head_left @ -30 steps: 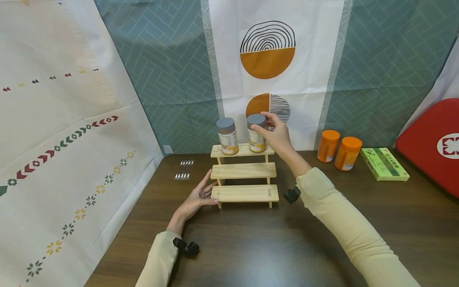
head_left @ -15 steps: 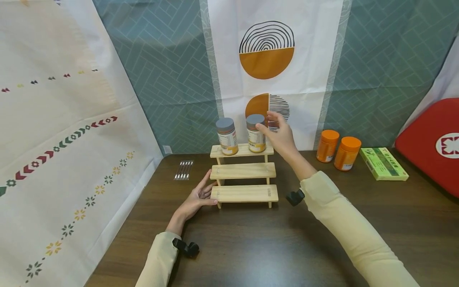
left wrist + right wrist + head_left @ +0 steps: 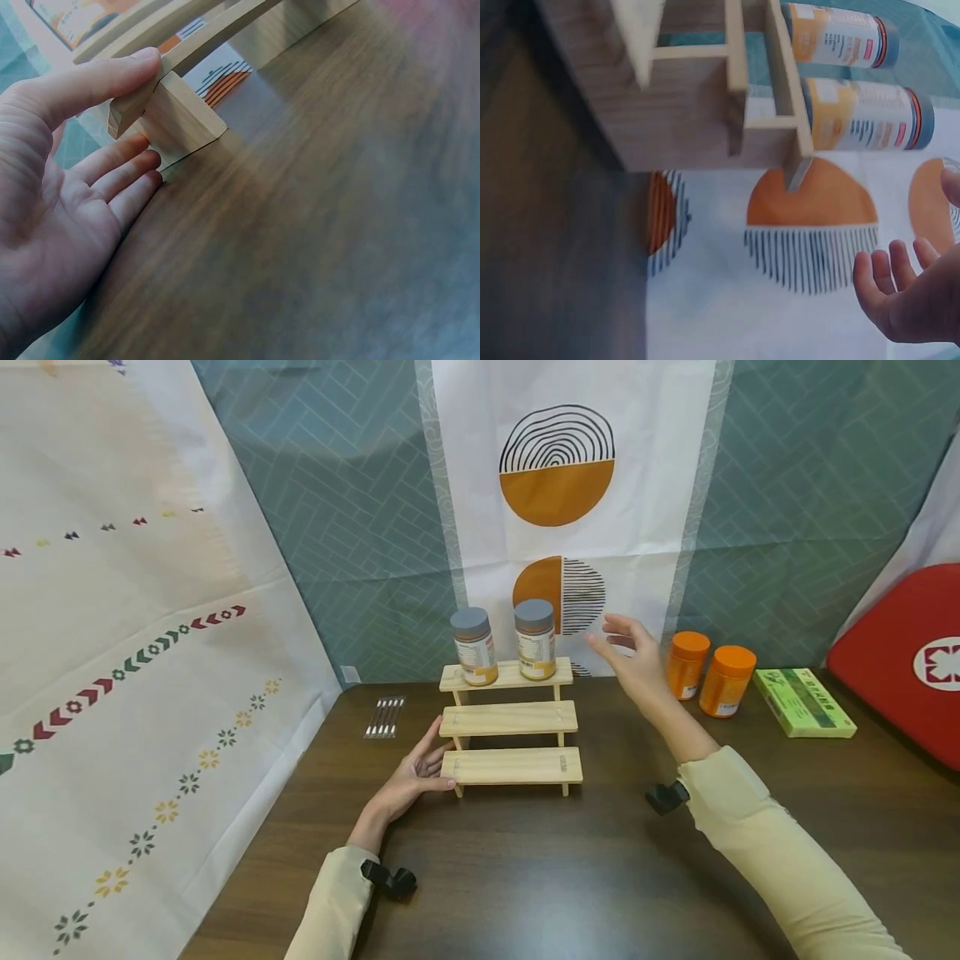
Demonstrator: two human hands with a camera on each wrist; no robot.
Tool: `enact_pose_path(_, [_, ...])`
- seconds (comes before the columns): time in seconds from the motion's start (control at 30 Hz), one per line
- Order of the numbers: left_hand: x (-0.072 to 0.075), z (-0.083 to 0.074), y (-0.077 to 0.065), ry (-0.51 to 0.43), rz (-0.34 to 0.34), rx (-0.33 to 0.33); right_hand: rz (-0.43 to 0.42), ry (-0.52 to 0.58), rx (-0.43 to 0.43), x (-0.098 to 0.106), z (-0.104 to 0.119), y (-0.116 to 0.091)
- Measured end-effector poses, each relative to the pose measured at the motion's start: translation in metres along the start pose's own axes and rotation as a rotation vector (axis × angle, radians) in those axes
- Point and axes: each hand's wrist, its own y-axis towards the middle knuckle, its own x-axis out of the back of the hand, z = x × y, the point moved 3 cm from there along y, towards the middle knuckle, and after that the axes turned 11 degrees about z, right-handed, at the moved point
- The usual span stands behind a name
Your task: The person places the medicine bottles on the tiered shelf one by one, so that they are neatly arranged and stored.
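Note:
A three-tier wooden step rack [image 3: 512,718] stands on the table. Two jars with grey lids, the left jar [image 3: 476,647] and the right jar [image 3: 536,641], stand upright side by side on its top tier. My left hand [image 3: 408,781] holds the rack's left end. In the left wrist view the thumb [image 3: 135,69] lies on the front edge of the bottom step, with the other fingertips at the side leg [image 3: 184,120]. To the right of the jars, my right hand [image 3: 637,664] is in the air, fingers loosely bent and nothing between them.
Two orange-lidded bottles [image 3: 726,681] and a green box [image 3: 804,703] are at the back right, beside a red case [image 3: 907,660]. Left of the rack lies a clear pack of cotton swabs [image 3: 385,717]. A patterned cloth backdrop [image 3: 360,510] hangs behind the table.
My right hand has let go of the right jar and moved away to the right, toward the orange-lidded bottles. Both jars stay in place on the top tier. The left hand has not moved.

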Motion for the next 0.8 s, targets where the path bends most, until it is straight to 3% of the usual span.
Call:
enact_pose_path(0.37, [0.001, 0.003, 0.001, 0.012, 0.009, -0.014, -0.109, -0.065, -0.049, 0.056, -0.029, -0.032])
enact_pose_path(0.6, [-0.002, 0.002, 0.001, -0.011, 0.016, -0.006, -0.218, 0.031, -0.065, 0.089, -0.048, -0.05])
enact_pose_path(0.8, [-0.001, 0.001, 0.001, -0.009, 0.009, -0.003, -0.408, 0.138, -0.139, 0.11, -0.063, -0.051])
